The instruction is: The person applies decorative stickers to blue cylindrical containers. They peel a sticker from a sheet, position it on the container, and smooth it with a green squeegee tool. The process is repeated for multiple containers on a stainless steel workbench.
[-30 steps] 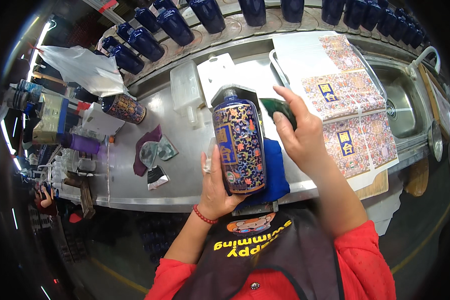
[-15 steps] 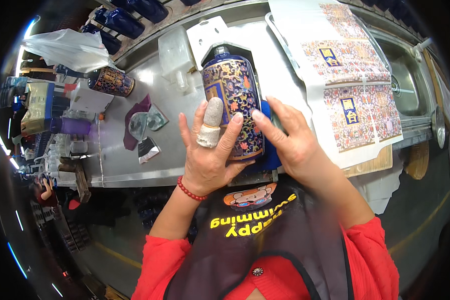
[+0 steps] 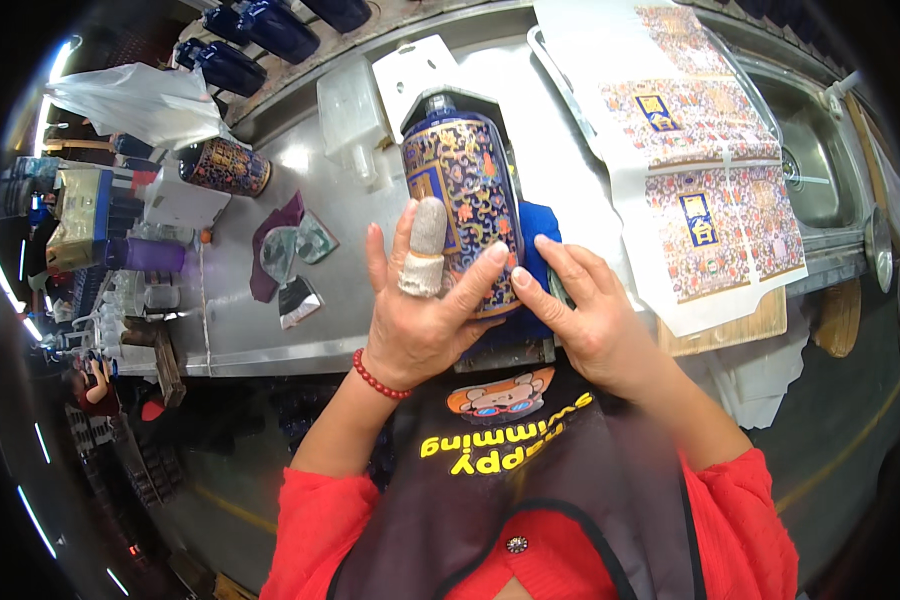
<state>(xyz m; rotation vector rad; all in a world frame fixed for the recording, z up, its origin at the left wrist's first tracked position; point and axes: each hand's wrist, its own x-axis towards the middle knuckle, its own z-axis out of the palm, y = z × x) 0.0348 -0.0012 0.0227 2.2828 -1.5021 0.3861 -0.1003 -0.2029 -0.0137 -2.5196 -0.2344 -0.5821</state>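
The left hand (image 3: 405,325) lies palm down with its fingers spread over the lower part of a patterned blue bottle (image 3: 470,170), one finger wearing a pale cloth cover (image 3: 428,235), the index fingertip pressing the label. The right hand (image 3: 595,325) bends at the bottle's lower right edge, its thumb tip just beside that left index; a green sliver (image 3: 559,290) shows behind its fingers, and whether they grip it I cannot tell. The bottle's neck points away from both hands, near a grey angled piece (image 3: 486,102). A blue cloth (image 3: 538,222) shows just beyond the right fingertips. Left of the left fingers, on the steel table (image 3: 240,320), lie purple scraps (image 3: 270,250), with another patterned bottle (image 3: 235,165) farther out. Ahead stands a clear plastic box (image 3: 342,105); right of the right fingers, printed label sheets (image 3: 720,150) lie before a sink (image 3: 820,180). Plain blue bottles (image 3: 282,28) stand farthest ahead-left.
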